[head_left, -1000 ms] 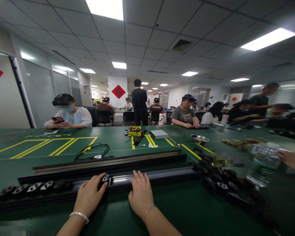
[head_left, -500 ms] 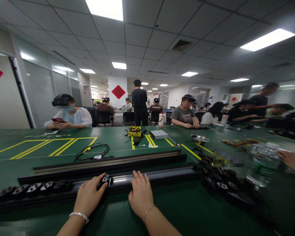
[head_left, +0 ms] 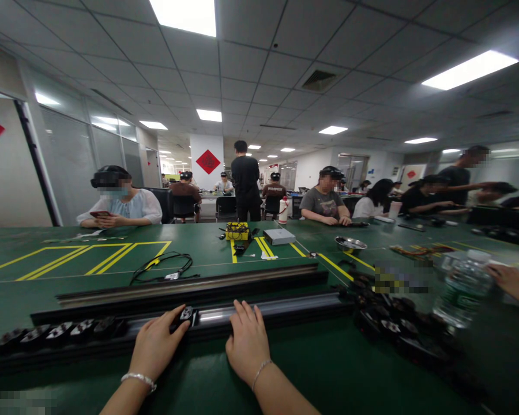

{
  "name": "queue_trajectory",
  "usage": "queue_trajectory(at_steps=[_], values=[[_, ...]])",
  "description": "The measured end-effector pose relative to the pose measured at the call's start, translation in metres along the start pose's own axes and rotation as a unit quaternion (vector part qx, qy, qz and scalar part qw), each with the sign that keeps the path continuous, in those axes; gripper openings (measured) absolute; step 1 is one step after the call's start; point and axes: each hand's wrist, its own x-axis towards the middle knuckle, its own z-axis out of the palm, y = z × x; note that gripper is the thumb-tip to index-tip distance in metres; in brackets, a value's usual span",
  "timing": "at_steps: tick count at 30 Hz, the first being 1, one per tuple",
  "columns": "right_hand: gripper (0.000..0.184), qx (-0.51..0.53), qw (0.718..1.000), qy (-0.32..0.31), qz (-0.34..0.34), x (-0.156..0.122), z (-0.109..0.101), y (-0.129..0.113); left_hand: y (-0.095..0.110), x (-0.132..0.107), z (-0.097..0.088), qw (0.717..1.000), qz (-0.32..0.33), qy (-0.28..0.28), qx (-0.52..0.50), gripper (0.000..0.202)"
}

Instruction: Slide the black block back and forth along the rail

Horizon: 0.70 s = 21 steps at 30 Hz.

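My left hand [head_left: 159, 341] is closed, thumb and fingers around a small black socket-like module [head_left: 187, 314] with a pale metallic top. The module sits on a long black rail [head_left: 285, 311] with a shiny grey channel along it. Flat on the same rail, to the right of the module, lies my right hand [head_left: 248, 340], fingers stretched out and holding nothing. Several similar modules [head_left: 60, 330] stand in a row on the rail's left end. At its right end is a heap of black modules [head_left: 398, 328], too dark to make out singly.
Behind the rail lies another long rail [head_left: 190, 286]. Farther back are a looped black cable [head_left: 173, 266], a yellow box [head_left: 237, 231], a grey box [head_left: 279, 237] and a metal bowl [head_left: 350, 244]. At right, a water bottle [head_left: 462, 291] stands near another person's hand [head_left: 508, 280].
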Motion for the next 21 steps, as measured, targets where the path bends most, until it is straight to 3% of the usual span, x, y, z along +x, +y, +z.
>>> queue_trajectory(at_steps=[13,21], values=[[0.033,-0.012,1.000,-0.005,0.003,-0.0008,-0.0016,-0.0006,0.0039,-0.0019,-0.0077,0.999,-0.030,-0.008,-0.012,0.048],[0.033,-0.002,1.000,-0.003,0.002,-0.0001,-0.0002,0.0008,0.0080,-0.0016,-0.0101,0.998,-0.034,-0.041,-0.022,0.046]])
